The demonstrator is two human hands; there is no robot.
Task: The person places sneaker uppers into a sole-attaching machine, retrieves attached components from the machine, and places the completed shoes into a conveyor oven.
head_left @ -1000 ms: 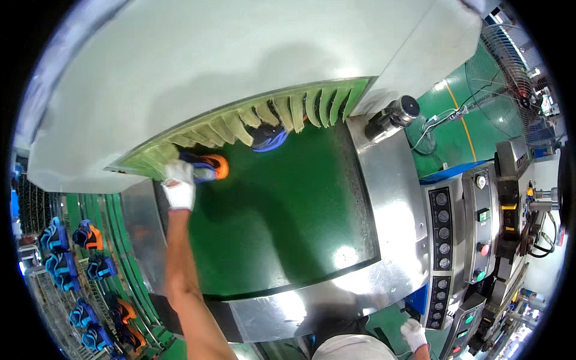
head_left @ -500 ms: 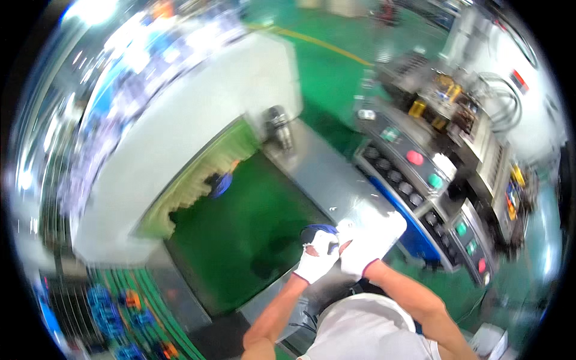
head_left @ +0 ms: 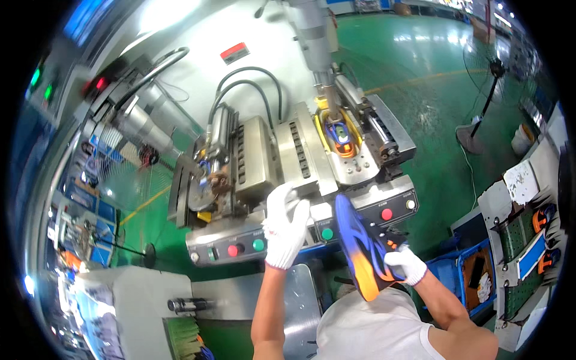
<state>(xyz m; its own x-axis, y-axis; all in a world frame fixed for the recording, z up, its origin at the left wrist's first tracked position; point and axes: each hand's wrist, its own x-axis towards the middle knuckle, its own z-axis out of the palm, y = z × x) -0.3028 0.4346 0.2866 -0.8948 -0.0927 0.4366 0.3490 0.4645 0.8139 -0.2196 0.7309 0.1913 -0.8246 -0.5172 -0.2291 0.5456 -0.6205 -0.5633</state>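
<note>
A dark sneaker [head_left: 360, 246] with a sole fading from purple-blue to orange hangs from my right hand [head_left: 406, 264], whose white-gloved fingers close round its orange end. The purple-blue end points away from me, over the front of a pressing machine's control panel [head_left: 277, 239]. In front of that panel my left hand [head_left: 286, 227], also white-gloved, is raised with thumb and fingers apart and nothing in them. Beyond it, another sneaker [head_left: 341, 139] sits in the machine's right station, under a vertical press cylinder [head_left: 314, 42].
The machine's left station [head_left: 210, 186] holds metal clamps below a slanted cylinder. At lower left are a conveyor's white housing [head_left: 129, 282] and a steel plate [head_left: 294, 300]. A rack [head_left: 516, 276] with shoes and a blue bin [head_left: 474, 276] stand right. A standing fan [head_left: 474, 135] is farther back.
My view has swung from the conveyor to the machine's front. My hands, earlier close together beside the conveyor, are now apart, the sneaker in the right one and the left one opened.
</note>
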